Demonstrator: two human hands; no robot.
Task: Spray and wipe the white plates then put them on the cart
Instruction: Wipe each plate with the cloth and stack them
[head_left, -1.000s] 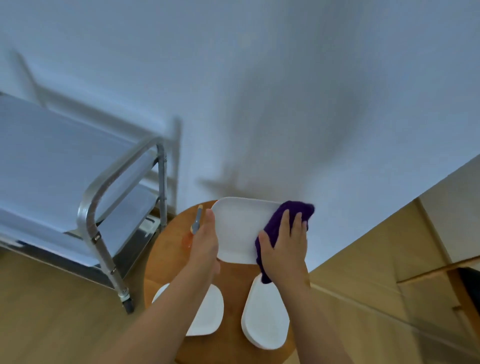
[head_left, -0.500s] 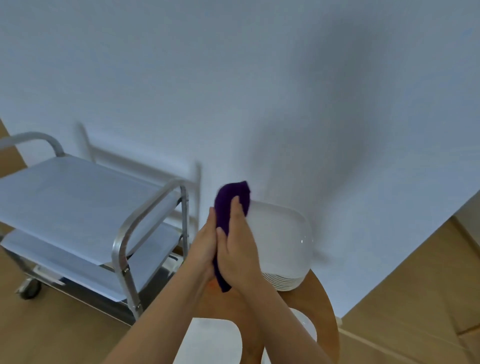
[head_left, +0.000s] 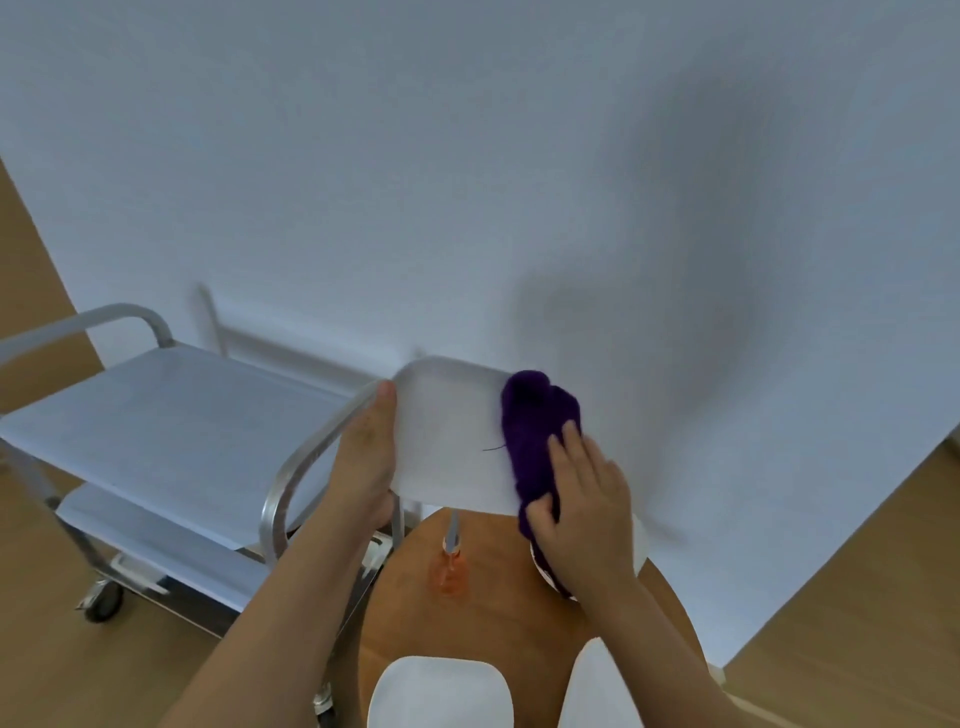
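While the left hand (head_left: 370, 457) grips the left edge of a white plate (head_left: 447, 441), thumb on the upper face and fingers hidden beneath, the plate hangs in the air above the far edge of the round wooden table (head_left: 498, 613), tilted toward the camera. On the plate's right edge the right hand (head_left: 582, 499) presses a purple cloth (head_left: 535, 431), fingers laid fairly flat over the wad and the thumb tucked under its near end, so the cloth is pinched against the plate. A loose thread trails from the cloth across the plate's face.

Below the raised plate, a spray bottle (head_left: 451, 566) with orange liquid stands near the table's far edge, its nozzle just under the plate's near rim. Beside it, at the far right edge, a stack of plates (head_left: 641, 545) shows partly behind the right wrist. Two more white plates lie at the near edge: one (head_left: 441, 691) at the near left, another (head_left: 597, 686) at the near right, half covered by the right forearm.

Left of the table and just beside it stands the metal cart (head_left: 156, 415), its upper and lower shelves lined with pale sheeting, its curved handle rail close behind the left hand, a caster on the wooden floor (head_left: 78, 675). A white wall (head_left: 467, 182) fills the background.
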